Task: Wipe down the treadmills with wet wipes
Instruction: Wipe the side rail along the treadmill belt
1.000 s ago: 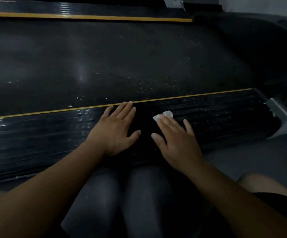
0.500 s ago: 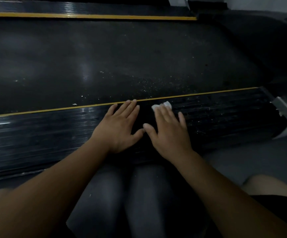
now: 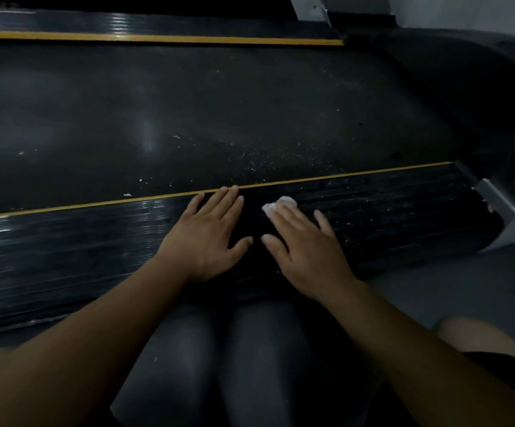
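L hand lies flat on the treadmill's near ribbed side rail, fingers straight & released, tips reaching the yellow stripe at the belt edge. R hand is just beside it on the right, thumbs nearly touching. Its fingers are straight too, pressing a small white wet wipe onto the rail, w/ the wipe peeking out past the fingertips, near the stripe. Pale specks dot the belt. Knees sit nearest, below the rail.

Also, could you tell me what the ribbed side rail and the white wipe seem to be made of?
Side rail: probably hard plastic or rubber, glossy black; its grooves catch light streaks. Wipe: seemingly soft tissue, matte white, crumpled under the right hand.
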{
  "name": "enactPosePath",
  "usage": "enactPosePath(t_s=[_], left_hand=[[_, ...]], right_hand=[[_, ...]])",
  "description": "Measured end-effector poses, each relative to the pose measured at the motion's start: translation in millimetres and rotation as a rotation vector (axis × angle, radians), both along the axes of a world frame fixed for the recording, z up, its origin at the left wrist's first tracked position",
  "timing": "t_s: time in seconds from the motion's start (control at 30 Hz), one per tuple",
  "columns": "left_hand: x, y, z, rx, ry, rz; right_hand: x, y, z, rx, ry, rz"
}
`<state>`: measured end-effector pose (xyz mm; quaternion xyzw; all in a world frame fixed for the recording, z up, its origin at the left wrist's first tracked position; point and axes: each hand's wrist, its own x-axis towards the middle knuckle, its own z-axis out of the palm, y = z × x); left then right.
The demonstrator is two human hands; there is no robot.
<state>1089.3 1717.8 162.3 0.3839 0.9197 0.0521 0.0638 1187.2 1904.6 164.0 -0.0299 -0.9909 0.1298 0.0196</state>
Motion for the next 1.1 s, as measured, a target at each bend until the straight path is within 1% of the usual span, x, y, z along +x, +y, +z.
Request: enactPosePath(t_s=[0.1, 0.13, 0.23, 0.3, 0.37, 0.43, 0.53, 0.63, 0.7, 0.8, 0.9, 0.97, 1.0, 1.1], left_hand=[[-0.4, 1.0, -0.3, -0.011, 0.005, 0.007], [-0.5, 1.1, -0.1, -0.012, 0.005, 0.006], [0.1, 0.8, -0.4, -0.011, 0.000, 0.005], [0.2, 0.4, 0.2, -0.012, -0.001, 0.009], [-0.2, 1.1, 0.5, -0.021, 0.001, 0.013], [0.0, 2.2, 0.1, -0.023, -0.002, 0.013], [-0.2, 1.1, -0.6, -0.012, -0.002, 0.008], [-1.1, 0.2, -1.7, -0.006, 0.001, 0.006], [-1.1, 0.7, -2.2, -0.008, 0.004, 0.006], [-1.3, 1.0, -3.3, 0.002, 0.004, 0.010], [-2.2, 0.1, -4.3, 0.029, 0.002, 0.005], [-2.5, -0.1, -4.5, 0.034, -0.004, 0.002], [-2.6, 0.2, -4.5, 0.031, -0.001, 0.001], [-2.0, 0.4, -4.5, 0.028, 0.009, 0.005]], right_hand=[[-22.2, 17.8, 2.4, 0.024, -0.032, -0.167], [-31.1, 13.4, 4.0, 0.018, -0.048, -0.186], [-30.3, -3.8, 6.1, 0.007, -0.053, -0.107], [-18.2, 4.2, 5.9, 0.044, -0.056, -0.060], [-21.7, 20.4, 6.4, 0.074, -0.059, -0.124], [-37.2, 22.0, 9.5, 0.056, -0.076, -0.207], [-44.1, 1.6, 11.7, 0.039, -0.090, -0.161], [-28.1, 11.3, 13.0, 0.103, -0.088, -0.092], [-30.1, 26.2, 13.7, 0.147, -0.092, -0.126], [-48.1, 15.1, 12.5, 0.099, -0.097, -0.182], [-38.3, -7.6, 11.5, 0.026, -0.084, -0.055], [-21.8, 0.2, 14.1, 0.009, -0.100, 0.010], [-19.3, 9.0, 14.4, 0.017, -0.102, -0.002], [-37.4, 16.3, 11.4, 0.037, -0.101, -0.131]])
